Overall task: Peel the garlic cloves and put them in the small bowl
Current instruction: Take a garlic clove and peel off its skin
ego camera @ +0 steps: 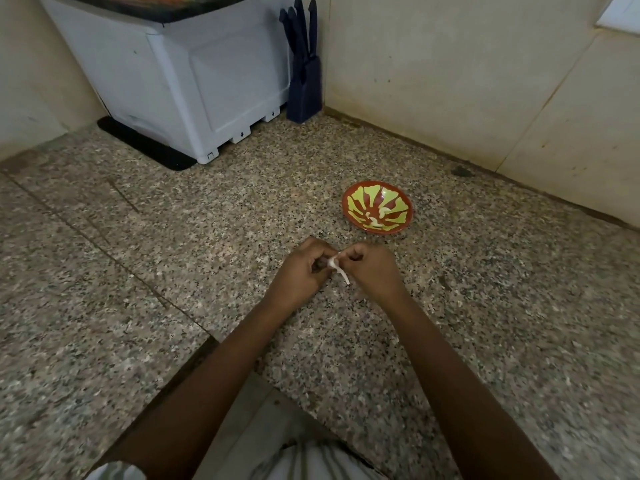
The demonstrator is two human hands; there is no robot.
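Head view. Both forearms reach in from 6 o'clock and meet just right of the frame's centre, above the speckled granite surface.

The left hand has its fingers curled inward and pinches a garlic clove at the fingertips. The right hand is likewise curled, its fingertips pinching the same clove from the opposite side. The two hands touch at the clove. A strip of white skin hangs from the clove towards 5 o'clock, between the two hands. Whether the clove is partly bare cannot be told; the fingers cover most of it.

The small bowl, red with a yellow-green pattern, stands on the surface at 1 o'clock from the hands, near them but apart. Pale peeled cloves lie inside it, near its bottom; their count cannot be told.

At 11 o'clock of the frame a white plastic container stands on the surface, with a black mat showing at its left foot. Just beside the container, at 12 o'clock, a dark blue knife block holds several knives upright in the corner. A cream tiled wall runs from 12 to 3 o'clock.
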